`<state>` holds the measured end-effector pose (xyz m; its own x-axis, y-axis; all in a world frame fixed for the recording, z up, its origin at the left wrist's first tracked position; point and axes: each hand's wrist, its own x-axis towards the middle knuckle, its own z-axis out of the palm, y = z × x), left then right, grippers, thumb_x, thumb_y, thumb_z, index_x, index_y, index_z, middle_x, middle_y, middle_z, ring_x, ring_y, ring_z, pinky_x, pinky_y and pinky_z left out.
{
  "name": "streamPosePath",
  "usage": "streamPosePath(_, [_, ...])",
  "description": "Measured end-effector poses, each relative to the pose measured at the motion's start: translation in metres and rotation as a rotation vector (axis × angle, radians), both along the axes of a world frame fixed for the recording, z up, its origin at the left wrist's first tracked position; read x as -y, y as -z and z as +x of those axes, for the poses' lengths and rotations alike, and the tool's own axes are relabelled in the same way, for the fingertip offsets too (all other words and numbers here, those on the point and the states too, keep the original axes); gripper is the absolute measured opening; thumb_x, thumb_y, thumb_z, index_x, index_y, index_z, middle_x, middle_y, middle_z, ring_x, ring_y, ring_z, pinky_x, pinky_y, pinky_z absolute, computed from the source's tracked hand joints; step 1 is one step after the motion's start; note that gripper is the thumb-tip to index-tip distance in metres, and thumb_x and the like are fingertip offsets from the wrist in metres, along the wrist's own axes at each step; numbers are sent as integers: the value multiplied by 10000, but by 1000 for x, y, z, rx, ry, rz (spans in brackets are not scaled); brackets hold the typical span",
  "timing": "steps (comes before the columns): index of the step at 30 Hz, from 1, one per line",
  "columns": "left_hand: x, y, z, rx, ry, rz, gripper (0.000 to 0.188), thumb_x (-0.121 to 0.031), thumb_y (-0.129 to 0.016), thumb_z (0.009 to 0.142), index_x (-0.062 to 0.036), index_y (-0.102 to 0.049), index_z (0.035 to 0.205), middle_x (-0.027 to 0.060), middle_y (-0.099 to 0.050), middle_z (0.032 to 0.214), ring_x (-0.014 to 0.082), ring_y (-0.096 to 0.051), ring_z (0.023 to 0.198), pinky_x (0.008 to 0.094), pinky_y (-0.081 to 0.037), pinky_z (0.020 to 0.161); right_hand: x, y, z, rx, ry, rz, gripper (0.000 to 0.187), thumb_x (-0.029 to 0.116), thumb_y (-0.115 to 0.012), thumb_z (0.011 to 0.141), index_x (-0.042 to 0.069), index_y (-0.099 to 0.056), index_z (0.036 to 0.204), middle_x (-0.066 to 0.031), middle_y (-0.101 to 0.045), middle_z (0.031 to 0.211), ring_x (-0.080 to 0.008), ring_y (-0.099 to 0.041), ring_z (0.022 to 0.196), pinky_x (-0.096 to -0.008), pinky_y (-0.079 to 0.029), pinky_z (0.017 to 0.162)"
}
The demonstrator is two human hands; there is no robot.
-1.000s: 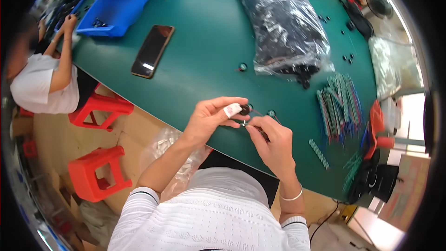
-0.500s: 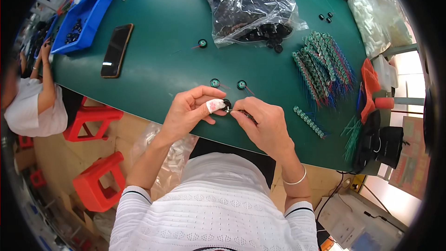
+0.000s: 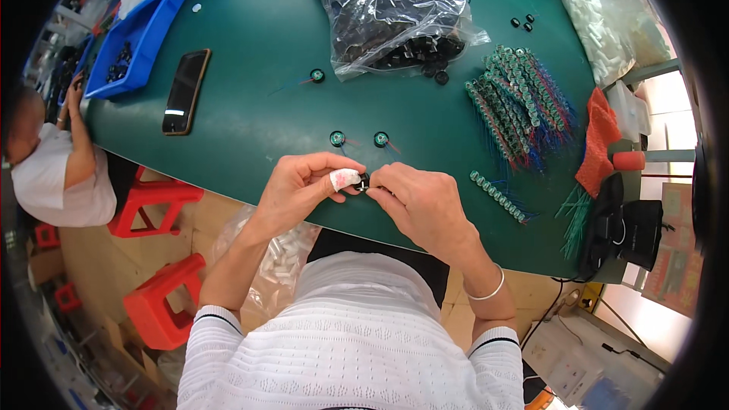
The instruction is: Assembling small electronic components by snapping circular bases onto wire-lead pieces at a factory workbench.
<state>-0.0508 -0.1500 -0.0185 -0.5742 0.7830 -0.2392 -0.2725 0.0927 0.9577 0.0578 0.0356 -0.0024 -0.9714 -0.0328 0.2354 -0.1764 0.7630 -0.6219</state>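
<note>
My left hand (image 3: 298, 191), its thumb wrapped in a white, pink-stained bandage, pinches a small round black cap (image 3: 363, 179) above the table's front edge. The fingers of my right hand (image 3: 427, 203) are closed right against the cap. A small shiny tip shows there, but what those fingers hold is mostly hidden. Just beyond my hands lie two black caps fitted with green round boards and thin wires, the left one (image 3: 337, 139) and the right one (image 3: 381, 139). A third wired cap (image 3: 317, 76) sits farther back.
Behind stands a clear bag of black caps (image 3: 395, 23). On the right are a pile of green board strips with wires (image 3: 524, 102) and a single strip (image 3: 497, 196). A phone (image 3: 186, 91) and a blue bin (image 3: 144, 49) lie left. Another person (image 3: 57, 167) sits far left.
My right fingers have closed in tighter on the cap; a dark thin piece seen under them earlier is now hidden. The whole view has shifted slightly, moving the table's things leftward.
</note>
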Motion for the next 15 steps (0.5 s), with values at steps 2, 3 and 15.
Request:
streamPosePath(2, [1,1,4,-71,-8,-12,211,-116,-598,954,15,-677,1100,43,-690,939,80,-634,827,225,-525,700,-1,0,-1,22,-3,3,89,115,-679,836,57,-611,841,-82,-604,734,-268,-577,590,-344,-447,522])
streamPosePath(3, [1,1,6,-136,-18,-26,202,-107,-611,945,14,-687,1088,33,-692,913,65,-617,809,220,-516,693,-1,0,-2,14,-7,4,89,115,-679,836,57,-611,841,-82,-604,734,-268,-577,590,-344,-447,522])
streamPosePath(15, [4,5,-11,4,95,19,245,-69,-618,923,14,-671,1147,47,-692,972,72,-613,836,226,-517,740,-12,-9,-16,225,-105,45,130,160,-691,826,61,-606,826,-84,-609,664,-280,-581,588,-368,-433,520])
